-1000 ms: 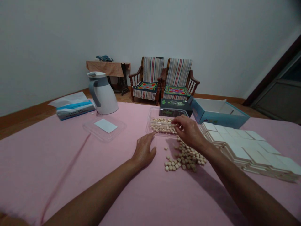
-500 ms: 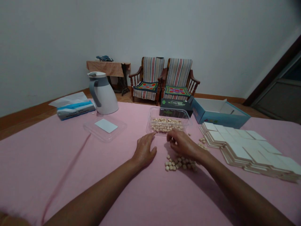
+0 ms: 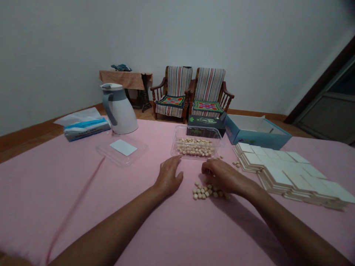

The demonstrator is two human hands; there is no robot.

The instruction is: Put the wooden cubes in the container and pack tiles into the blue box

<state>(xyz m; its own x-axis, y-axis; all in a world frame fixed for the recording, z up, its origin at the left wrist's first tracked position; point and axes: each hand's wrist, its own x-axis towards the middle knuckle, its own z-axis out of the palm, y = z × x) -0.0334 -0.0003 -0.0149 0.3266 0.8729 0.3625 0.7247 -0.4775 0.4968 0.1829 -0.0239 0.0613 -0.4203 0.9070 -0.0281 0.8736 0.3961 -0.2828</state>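
Note:
My left hand (image 3: 168, 176) rests on the pink cloth with its fingers stretched forward and thumb apart; it holds nothing. Its fingertips lie just short of a clear plastic box (image 3: 175, 149), which holds many small wooden cubes (image 3: 195, 147). My right hand (image 3: 226, 176) hovers over a loose pile of the same cubes (image 3: 201, 193) in front of the box. Its fingers curl downward and inward, and the fingertips are partly hidden, so anything between them is too small to make out. A few stray cubes (image 3: 236, 164) lie beyond this hand.
Stacks of square pale tiles (image 3: 280, 162) stand at the right. Behind them are a blue open box (image 3: 257, 138) and a black box (image 3: 206, 125). At the left are a clear lid (image 3: 141, 147) with a white card (image 3: 123, 147), a white jug (image 3: 123, 114) and a tissue pack (image 3: 87, 129).
My right hand has drawn back from the box's front edge and moved slightly right, its fingers curling lower over the loose cubes. My left hand stays on the cloth. The view has shifted slightly.

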